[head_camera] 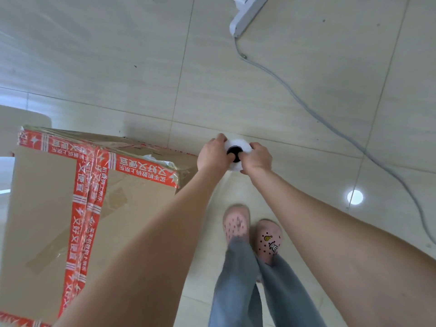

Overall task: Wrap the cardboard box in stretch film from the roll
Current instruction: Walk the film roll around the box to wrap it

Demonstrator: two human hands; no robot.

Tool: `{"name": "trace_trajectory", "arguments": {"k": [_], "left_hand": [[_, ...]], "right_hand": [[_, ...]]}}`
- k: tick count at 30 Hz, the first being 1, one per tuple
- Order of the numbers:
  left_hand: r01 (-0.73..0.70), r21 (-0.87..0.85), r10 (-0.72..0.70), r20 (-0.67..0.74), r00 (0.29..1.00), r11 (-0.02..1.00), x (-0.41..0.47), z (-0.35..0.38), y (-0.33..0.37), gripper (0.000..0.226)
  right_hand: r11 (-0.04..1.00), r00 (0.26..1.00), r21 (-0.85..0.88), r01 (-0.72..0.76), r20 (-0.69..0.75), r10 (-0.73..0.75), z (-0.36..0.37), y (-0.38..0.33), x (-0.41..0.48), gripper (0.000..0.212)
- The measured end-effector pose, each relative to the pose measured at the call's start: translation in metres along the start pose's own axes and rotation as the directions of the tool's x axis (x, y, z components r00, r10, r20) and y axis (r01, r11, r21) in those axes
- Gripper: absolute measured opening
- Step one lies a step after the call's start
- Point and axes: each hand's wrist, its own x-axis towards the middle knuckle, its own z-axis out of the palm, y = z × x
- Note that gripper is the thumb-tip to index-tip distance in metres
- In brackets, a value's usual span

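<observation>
A large cardboard box (44, 208) with red printed tape stands at the left; clear film lies over its top and near side. To the right of its far corner I hold the white stretch film roll (237, 143) upright, seen end-on with its dark core hole. My left hand (213, 154) grips the roll's left side, thumb at the core. My right hand (258, 159) grips the right side, thumb also at the core. A sheet of film seems to run from the roll toward the box's corner.
Pale tiled floor (283, 90) all around. A white power strip (245, 15) lies at the top, and its grey cable (342, 131) trails down the right side. My feet in pink clogs (252, 230) stand below the roll. A pale object (14, 123) sits behind the box.
</observation>
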Motion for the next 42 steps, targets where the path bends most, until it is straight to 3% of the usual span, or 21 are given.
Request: {"name": "trace_trajectory", "arguments": {"k": [4, 8, 12, 16, 21, 25, 29, 32, 35, 38, 42], "left_hand": [[-0.172, 0.176, 0.177, -0.009, 0.984, 0.969, 0.011, -0.006, 0.013, 0.039], [-0.22, 0.26, 0.228, 0.0, 0.974, 0.94, 0.025, -0.018, 0.021, 0.024], [-0.065, 0.062, 0.067, -0.045, 0.997, 0.996, 0.038, -0.034, 0.016, 0.018], [0.103, -0.155, -0.119, -0.096, 0.988, 0.983, 0.05, -0.045, 0.01, 0.018], [0.229, -0.251, -0.259, -0.094, 0.961, 0.94, 0.058, -0.053, 0.001, 0.024], [0.072, -0.027, -0.073, -0.055, 0.996, 0.997, 0.063, -0.065, 0.003, 0.028], [-0.134, 0.152, 0.142, -0.044, 0.989, 0.979, 0.074, -0.073, 0.015, 0.024], [-0.189, 0.181, 0.199, -0.039, 0.979, 0.965, 0.088, -0.081, 0.019, 0.021], [-0.06, -0.004, 0.06, -0.078, 0.995, 0.998, 0.097, -0.088, 0.016, 0.009], [0.13, -0.24, -0.161, -0.116, 0.98, 0.962, 0.107, -0.095, 0.003, 0.015], [0.344, -0.453, -0.431, -0.102, 0.897, 0.822, 0.113, -0.104, -0.007, 0.022]], "right_hand": [[0.999, 0.999, -0.022, -0.048, -0.011, 0.047, 0.0, -0.004, 0.004, 0.026], [0.977, 0.997, -0.211, 0.0, -0.076, -0.016, -0.006, -0.019, 0.009, 0.022], [0.902, 0.975, -0.407, 0.145, -0.094, -0.199, -0.006, -0.048, 0.017, 0.022], [0.786, 0.927, -0.547, 0.287, -0.049, -0.372, 0.001, -0.08, 0.025, 0.031], [0.708, 0.914, -0.623, 0.333, 0.03, -0.404, 0.014, -0.1, 0.033, 0.037], [0.691, 0.927, -0.655, 0.306, 0.041, -0.372, 0.013, -0.108, 0.035, 0.032], [0.623, 0.907, -0.698, 0.353, 0.094, -0.41, 0.012, -0.116, 0.036, 0.022], [0.541, 0.876, -0.737, 0.406, 0.145, -0.46, 0.011, -0.126, 0.043, 0.017], [0.477, 0.838, -0.725, 0.496, 0.258, -0.48, 0.012, -0.141, 0.053, 0.019], [0.489, 0.818, -0.691, 0.533, 0.274, -0.505, 0.023, -0.162, 0.061, 0.025], [0.623, 0.933, -0.703, 0.343, 0.176, -0.315, 0.039, -0.18, 0.068, 0.036]]}}
